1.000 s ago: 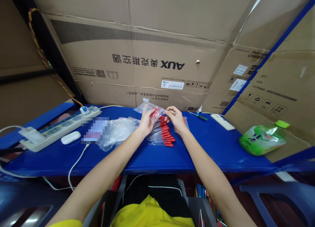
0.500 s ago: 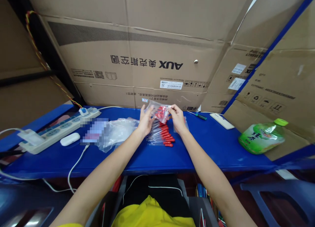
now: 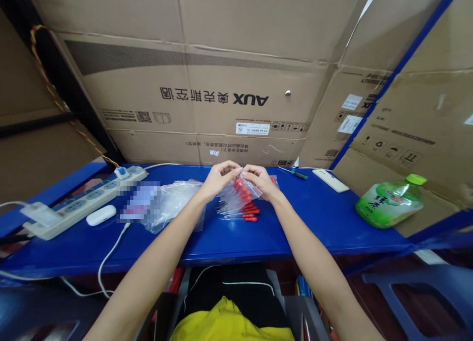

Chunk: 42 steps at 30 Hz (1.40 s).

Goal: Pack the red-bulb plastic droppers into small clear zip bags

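Note:
Between my two hands hangs a clear plastic zip bag (image 3: pixel 231 199) with red-ended pieces inside. My left hand (image 3: pixel 222 177) pinches the bag's upper edge between thumb and fingers. Close beside it, my right hand (image 3: pixel 260 179) grips the same edge, so the fingertips of both hands nearly meet. Below the bag lies a pile of thin clear sticks with red ends (image 3: pixel 251 213), partly hidden by the bag. Behind my right wrist, another small clear bag (image 3: pixel 275 180) with something red shows on the blue table.
Left of my hands lie clear plastic bags (image 3: pixel 177 198) on the blue table (image 3: pixel 207 242). Farther left are a white case (image 3: pixel 101 215) and a power strip (image 3: pixel 88 198). To the right are a screwdriver (image 3: pixel 298 174), a white phone (image 3: pixel 330 180) and a green-capped bottle (image 3: pixel 389 203). Cardboard stands behind.
Both hands have drawn together at the bag's upper edge. The bag now hangs lower, over the red-ended sticks, where before it was held spread out between the hands.

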Available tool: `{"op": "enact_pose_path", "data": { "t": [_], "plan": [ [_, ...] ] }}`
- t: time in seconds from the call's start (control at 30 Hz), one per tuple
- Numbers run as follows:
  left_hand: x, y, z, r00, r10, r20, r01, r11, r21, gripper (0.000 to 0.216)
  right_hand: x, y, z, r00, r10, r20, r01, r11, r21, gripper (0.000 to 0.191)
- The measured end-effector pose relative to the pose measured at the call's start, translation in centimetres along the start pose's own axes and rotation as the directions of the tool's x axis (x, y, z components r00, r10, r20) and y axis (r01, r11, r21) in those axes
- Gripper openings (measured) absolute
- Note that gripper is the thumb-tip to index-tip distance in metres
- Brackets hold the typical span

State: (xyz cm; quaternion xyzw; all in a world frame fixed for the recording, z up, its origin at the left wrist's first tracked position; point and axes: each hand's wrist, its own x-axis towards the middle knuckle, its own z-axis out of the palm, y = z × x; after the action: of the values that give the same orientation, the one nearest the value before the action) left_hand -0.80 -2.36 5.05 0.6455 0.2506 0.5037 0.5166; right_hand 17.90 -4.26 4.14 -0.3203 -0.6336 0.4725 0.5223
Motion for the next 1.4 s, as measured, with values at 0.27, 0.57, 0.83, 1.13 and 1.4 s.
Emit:
{"op": "enact_pose_path", "data": {
  "t": [0.27,0.57,0.83,1.13,1.4],
  "plan": [
    [0.1,-0.2,-0.3,1.000,-0.011,-0.029,0.011,1.000,0.009,0.031,0.2,0.0,-0.1,0.997,0.033,-0.065,-0.030,0.998,0.048,0.043],
    [0.7,-1.1,-0.6,0.977,0.037,-0.208,-0.026,0.998,0.058,0.027,0.5,0.8,-1.2,0.994,0.101,-0.047,-0.101,0.995,0.004,0.039],
    [0.5,-1.0,-0.6,0.992,-0.007,-0.122,0.013,0.999,0.049,0.032,0.7,1.6,-0.8,0.984,0.052,-0.170,-0.050,0.999,0.017,0.036],
    [0.4,-1.3,-0.6,0.991,0.006,-0.131,0.004,0.997,0.076,0.032,0.7,1.3,-0.5,0.977,0.128,-0.169,-0.112,0.989,0.099,0.037],
    [0.4,-1.5,-0.2,0.995,0.031,-0.094,-0.019,0.992,0.125,0.039,0.5,1.2,-0.2,0.980,0.136,-0.148,-0.129,0.990,0.057,0.041]
  ]
}}
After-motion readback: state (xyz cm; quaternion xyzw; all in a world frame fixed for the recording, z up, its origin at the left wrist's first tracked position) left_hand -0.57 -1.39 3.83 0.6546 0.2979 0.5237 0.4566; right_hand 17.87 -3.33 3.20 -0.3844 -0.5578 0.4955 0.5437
